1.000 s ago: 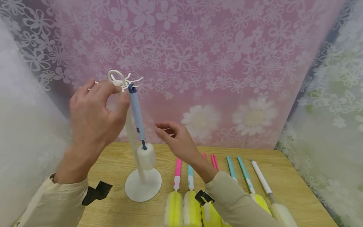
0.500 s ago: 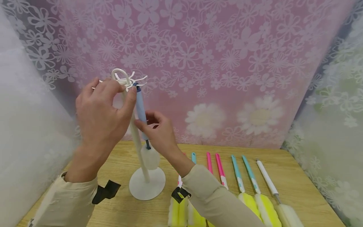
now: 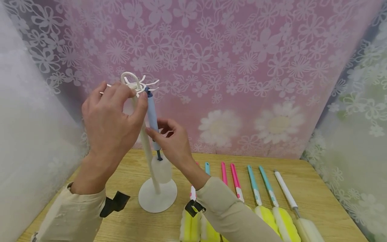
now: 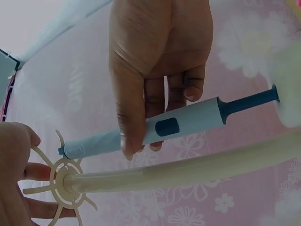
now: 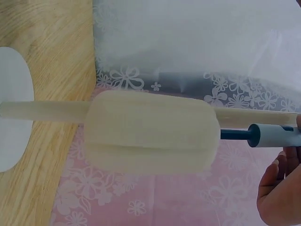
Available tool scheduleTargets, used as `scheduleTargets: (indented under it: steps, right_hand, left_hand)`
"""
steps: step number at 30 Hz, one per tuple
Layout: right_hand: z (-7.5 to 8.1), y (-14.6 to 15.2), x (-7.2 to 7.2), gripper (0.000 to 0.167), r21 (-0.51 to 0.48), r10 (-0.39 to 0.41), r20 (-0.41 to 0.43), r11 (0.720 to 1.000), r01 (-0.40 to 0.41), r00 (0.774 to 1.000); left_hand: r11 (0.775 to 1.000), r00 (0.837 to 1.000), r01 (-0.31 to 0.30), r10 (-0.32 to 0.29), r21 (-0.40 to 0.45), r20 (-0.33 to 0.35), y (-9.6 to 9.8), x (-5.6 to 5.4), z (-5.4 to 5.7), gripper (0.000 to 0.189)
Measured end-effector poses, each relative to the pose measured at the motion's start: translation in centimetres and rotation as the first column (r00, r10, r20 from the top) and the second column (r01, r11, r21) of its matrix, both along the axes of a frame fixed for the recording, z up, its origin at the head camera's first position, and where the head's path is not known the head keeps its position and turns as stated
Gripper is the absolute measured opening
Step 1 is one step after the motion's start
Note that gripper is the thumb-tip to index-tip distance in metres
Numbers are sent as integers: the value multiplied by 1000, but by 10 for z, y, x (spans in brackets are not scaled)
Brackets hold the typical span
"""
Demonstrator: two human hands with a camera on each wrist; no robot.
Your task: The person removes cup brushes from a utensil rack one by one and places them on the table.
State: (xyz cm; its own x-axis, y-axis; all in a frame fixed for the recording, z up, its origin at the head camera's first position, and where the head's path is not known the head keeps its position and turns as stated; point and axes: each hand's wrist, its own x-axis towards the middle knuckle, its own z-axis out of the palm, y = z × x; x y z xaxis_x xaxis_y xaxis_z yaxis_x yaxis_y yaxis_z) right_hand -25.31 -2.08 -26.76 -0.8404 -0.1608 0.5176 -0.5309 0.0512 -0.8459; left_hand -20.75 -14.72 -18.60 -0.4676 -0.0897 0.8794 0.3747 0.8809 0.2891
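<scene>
A white hook stand (image 3: 147, 151) rises from a round base, with a ring of prongs and a loop at its top. My left hand (image 3: 113, 117) holds that ring, thumb and fingers around the prongs. From one prong hangs a sponge bottle brush (image 3: 152, 111) with a light blue handle and dark blue eyelet. My right hand (image 3: 175, 144) pinches the handle between thumb and fingers, as the left wrist view shows its thumb (image 4: 129, 136) across it. The brush's white sponge head (image 5: 150, 132) hangs close beside the pole, above the base.
Several sponge brushes lie in a row at the right of the wooden table (image 3: 121, 222): pink-handled brushes (image 3: 235, 178), teal-handled brushes (image 3: 267, 183) with yellow sponge heads, and a white-handled brush (image 3: 285, 190). My right forearm covers part of the row. Flowered curtains (image 3: 217, 67) surround the table.
My right hand has moved left and taken hold of the blue handle, which hung free a second ago. My left hand has stayed at the stand's top.
</scene>
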Motion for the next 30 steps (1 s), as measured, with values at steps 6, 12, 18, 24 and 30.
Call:
scheduleTargets:
  steps: [6, 12, 18, 24, 30]
  right_hand:
    - [4, 8, 3, 25, -22, 0, -15, 1000, 0, 1000]
    - [11, 32, 7, 21, -27, -2, -65, 1000, 0, 998]
    - [20, 83, 5, 18, -37, -48, -164, 998, 43, 985]
    - [28, 172, 4, 22, 7, -203, -114, 979, 205, 973]
    - [27, 267, 13, 21, 121, -434, -105, 887, 445, 894]
  left_hand:
    - [1000, 1000, 3, -3, -7, 3, 2, 0, -1, 38]
    - [1000, 1000, -3, 3, -8, -16, 1, -1, -1, 39]
    - [999, 1000, -20, 21, 30, -22, 1, 0, 0, 38]
    - [999, 999, -34, 35, 42, -39, 5, 0, 2, 36]
    - [998, 999, -37, 39, 45, -36, 5, 1, 3, 33]
